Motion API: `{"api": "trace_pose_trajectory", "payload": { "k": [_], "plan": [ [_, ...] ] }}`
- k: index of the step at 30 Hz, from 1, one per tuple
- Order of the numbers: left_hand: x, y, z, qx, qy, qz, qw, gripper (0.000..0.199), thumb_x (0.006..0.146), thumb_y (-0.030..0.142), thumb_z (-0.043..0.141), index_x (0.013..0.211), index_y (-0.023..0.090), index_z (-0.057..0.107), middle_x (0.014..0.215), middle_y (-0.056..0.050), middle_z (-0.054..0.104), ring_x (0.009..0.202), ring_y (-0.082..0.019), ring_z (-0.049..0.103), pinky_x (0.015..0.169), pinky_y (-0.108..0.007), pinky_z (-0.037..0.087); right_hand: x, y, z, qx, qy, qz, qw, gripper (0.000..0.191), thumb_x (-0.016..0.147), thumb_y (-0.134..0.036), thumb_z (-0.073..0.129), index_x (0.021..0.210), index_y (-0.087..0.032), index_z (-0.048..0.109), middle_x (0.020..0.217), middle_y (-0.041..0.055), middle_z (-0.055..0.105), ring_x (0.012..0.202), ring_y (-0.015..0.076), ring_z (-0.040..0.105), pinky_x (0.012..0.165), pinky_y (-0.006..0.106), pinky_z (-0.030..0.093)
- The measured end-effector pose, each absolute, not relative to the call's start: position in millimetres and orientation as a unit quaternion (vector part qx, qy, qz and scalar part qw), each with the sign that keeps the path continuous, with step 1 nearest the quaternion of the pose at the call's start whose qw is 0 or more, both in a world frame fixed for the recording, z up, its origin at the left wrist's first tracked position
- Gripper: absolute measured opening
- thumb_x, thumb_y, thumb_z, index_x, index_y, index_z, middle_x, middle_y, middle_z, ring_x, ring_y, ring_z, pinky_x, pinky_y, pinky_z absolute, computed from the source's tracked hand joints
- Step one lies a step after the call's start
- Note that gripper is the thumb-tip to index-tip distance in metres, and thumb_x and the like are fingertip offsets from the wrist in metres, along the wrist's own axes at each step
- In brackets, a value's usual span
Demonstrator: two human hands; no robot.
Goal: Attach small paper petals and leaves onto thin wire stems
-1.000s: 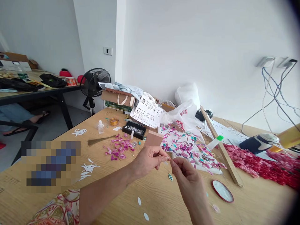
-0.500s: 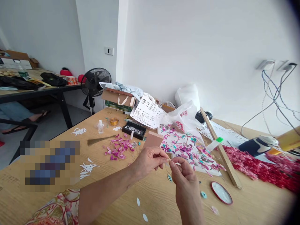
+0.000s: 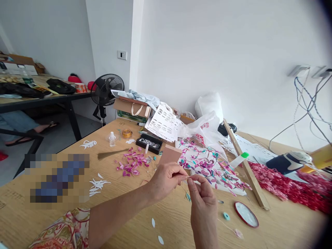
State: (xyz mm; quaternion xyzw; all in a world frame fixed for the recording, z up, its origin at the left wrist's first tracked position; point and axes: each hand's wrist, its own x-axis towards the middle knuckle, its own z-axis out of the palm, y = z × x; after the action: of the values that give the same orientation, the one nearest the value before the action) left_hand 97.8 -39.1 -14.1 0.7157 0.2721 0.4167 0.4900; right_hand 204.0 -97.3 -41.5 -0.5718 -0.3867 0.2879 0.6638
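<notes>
My left hand (image 3: 168, 178) and my right hand (image 3: 203, 204) meet fingertip to fingertip above the table. Both are closed in a pinch on a fine thread or wire, mostly hidden by the fingers. Just below the fingertips is a small green leaf-shaped piece with a pale edge (image 3: 188, 196); whether it hangs from the thread or lies on the wood I cannot tell. Behind my left hand stands a brownish-pink block (image 3: 169, 154). Two white paper leaf shapes, one of them a leaf cutout (image 3: 153, 222), lie in front of my left forearm.
Pink petals (image 3: 132, 160) and white cutouts (image 3: 97, 185) are scattered leftward, near a black tray (image 3: 149, 143) and a small bottle (image 3: 112, 139). Rightward are flowered sprays (image 3: 207, 162), a wooden bar (image 3: 246, 166), a teal spool (image 3: 226, 216) and a red-rimmed round dish (image 3: 246, 214).
My hands stay pinched together, with my right hand and wrist slightly further left. The whole view has shifted a little.
</notes>
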Motion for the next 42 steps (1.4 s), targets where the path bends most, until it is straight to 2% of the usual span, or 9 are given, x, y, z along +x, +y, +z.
{"api": "trace_pose_trajectory", "payload": {
  "k": [5, 14, 19, 26, 35, 42],
  "plan": [
    [99.0, -39.2, -14.2, 0.723, 0.282, 0.416, 0.474, 0.010, 0.074, 0.015, 0.056, 0.067, 0.013, 0.063, 0.059, 0.003, 0.048, 0.052, -0.006, 0.044, 0.049, -0.016, 0.034, 201.7, -96.4, -43.8, -0.567, -0.365, 0.279, 0.684, 0.030, 0.065, -0.043, 0.065, 0.078, -0.019, 0.053, 0.042, -0.0112, 0.029, 0.041, 0.0061, 0.018, 0.042, 0.021, 0.012],
    [98.0, -37.5, -17.5, 0.733, 0.275, 0.407, 0.470, 0.010, 0.074, 0.014, 0.055, 0.067, 0.013, 0.062, 0.059, 0.004, 0.048, 0.053, -0.005, 0.044, 0.050, -0.016, 0.034, 202.2, -95.9, -46.1, -0.529, -0.340, 0.316, 0.710, 0.028, 0.063, -0.040, 0.069, 0.074, -0.018, 0.055, 0.042, -0.0102, 0.037, 0.042, 0.0055, 0.023, 0.042, 0.020, 0.015],
    [98.9, -36.2, -18.3, 0.738, 0.268, 0.409, 0.464, 0.010, 0.074, 0.012, 0.055, 0.066, 0.014, 0.061, 0.058, 0.004, 0.048, 0.056, -0.006, 0.045, 0.053, -0.016, 0.034, 201.8, -94.6, -46.9, -0.521, -0.323, 0.339, 0.713, 0.028, 0.063, -0.040, 0.069, 0.074, -0.018, 0.054, 0.039, -0.0121, 0.032, 0.041, 0.0049, 0.020, 0.041, 0.019, 0.014],
    [99.3, -36.6, -18.9, 0.736, 0.277, 0.401, 0.470, 0.011, 0.073, 0.013, 0.055, 0.063, 0.014, 0.061, 0.058, 0.004, 0.047, 0.055, -0.006, 0.044, 0.052, -0.016, 0.034, 201.8, -94.5, -47.0, -0.522, -0.322, 0.332, 0.717, 0.028, 0.062, -0.038, 0.070, 0.072, -0.018, 0.054, 0.039, -0.0110, 0.037, 0.040, 0.0045, 0.023, 0.041, 0.018, 0.017],
    [103.3, -35.5, -24.1, 0.680, 0.290, 0.372, 0.561, 0.010, 0.072, 0.020, 0.055, 0.071, 0.013, 0.062, 0.056, 0.003, 0.048, 0.047, -0.005, 0.043, 0.042, -0.016, 0.034, 201.3, -94.9, -47.8, -0.525, -0.327, 0.302, 0.726, 0.025, 0.063, -0.038, 0.069, 0.072, -0.018, 0.055, 0.042, -0.0094, 0.043, 0.040, 0.0045, 0.025, 0.041, 0.019, 0.017],
    [103.0, -33.1, -22.9, 0.659, 0.298, 0.371, 0.583, 0.009, 0.069, 0.020, 0.058, 0.068, 0.012, 0.063, 0.054, 0.003, 0.049, 0.046, -0.005, 0.044, 0.042, -0.015, 0.034, 200.2, -93.5, -48.6, -0.523, -0.327, 0.298, 0.729, 0.024, 0.063, -0.037, 0.069, 0.070, -0.018, 0.056, 0.041, -0.0107, 0.037, 0.040, 0.0048, 0.024, 0.041, 0.019, 0.017]
  ]
}}
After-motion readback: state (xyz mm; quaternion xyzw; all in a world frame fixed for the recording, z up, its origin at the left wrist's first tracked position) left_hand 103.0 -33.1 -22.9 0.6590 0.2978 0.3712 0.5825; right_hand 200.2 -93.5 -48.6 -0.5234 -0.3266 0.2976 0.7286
